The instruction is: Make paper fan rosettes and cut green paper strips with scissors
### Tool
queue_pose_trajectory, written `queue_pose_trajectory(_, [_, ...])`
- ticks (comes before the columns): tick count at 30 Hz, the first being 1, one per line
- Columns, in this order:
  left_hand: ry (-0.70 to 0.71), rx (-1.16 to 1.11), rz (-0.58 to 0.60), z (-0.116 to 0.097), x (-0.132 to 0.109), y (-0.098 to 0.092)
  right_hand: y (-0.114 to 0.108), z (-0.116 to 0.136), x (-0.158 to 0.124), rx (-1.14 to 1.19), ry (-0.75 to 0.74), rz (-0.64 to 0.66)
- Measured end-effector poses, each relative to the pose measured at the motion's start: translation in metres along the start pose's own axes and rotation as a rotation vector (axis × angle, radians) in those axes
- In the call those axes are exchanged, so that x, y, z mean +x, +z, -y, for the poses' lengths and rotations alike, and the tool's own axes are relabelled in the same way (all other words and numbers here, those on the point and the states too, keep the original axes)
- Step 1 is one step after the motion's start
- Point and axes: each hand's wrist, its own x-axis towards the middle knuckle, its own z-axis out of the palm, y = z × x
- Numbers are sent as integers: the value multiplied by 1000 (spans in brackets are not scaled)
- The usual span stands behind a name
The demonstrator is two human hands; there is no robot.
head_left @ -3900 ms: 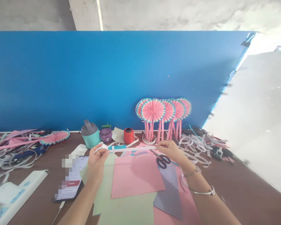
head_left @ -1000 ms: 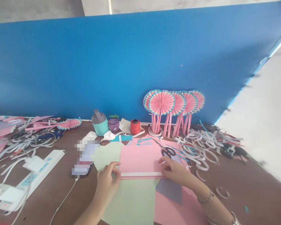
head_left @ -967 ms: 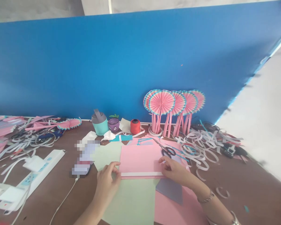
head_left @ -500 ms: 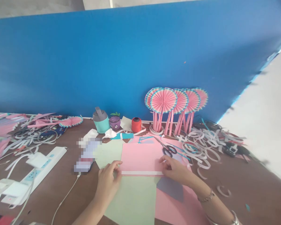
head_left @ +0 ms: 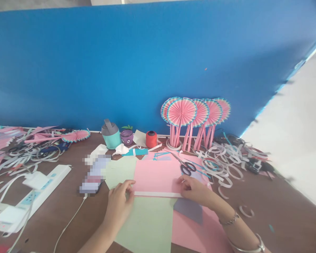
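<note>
A pink paper sheet (head_left: pixel 157 175) lies on a pale green sheet (head_left: pixel 147 221) in front of me. Along its near edge runs a white strip (head_left: pixel 158 194). My left hand (head_left: pixel 118 203) presses the strip's left end with fingers curled together. My right hand (head_left: pixel 195 188) presses the right end of the strip, fingertips down on the paper. Black-handled scissors (head_left: pixel 185 167) lie just beyond my right hand.
Pink paper fans on sticks (head_left: pixel 193 116) stand against the blue board (head_left: pixel 137 66). A teal cup (head_left: pixel 110 135), purple pot (head_left: pixel 126 137) and red thread spool (head_left: pixel 151 139) sit behind. White paper rings (head_left: pixel 221 165) litter the right; a power strip (head_left: pixel 34 195) and a phone (head_left: pixel 93 175) lie left.
Earlier I held the white strip stretched in the air between both hands. It now lies along the pink sheet's near edge, with both hands pressing its ends.
</note>
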Motion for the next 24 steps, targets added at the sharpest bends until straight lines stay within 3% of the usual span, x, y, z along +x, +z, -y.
queue_pose_trajectory(9, [-45,27,59,-4,0,-4,0,10,-3,-107,33,-29])
queue_pose_trajectory(24, [-40,30,70,-6,0,-4,3,4,1,-122,35,-46])
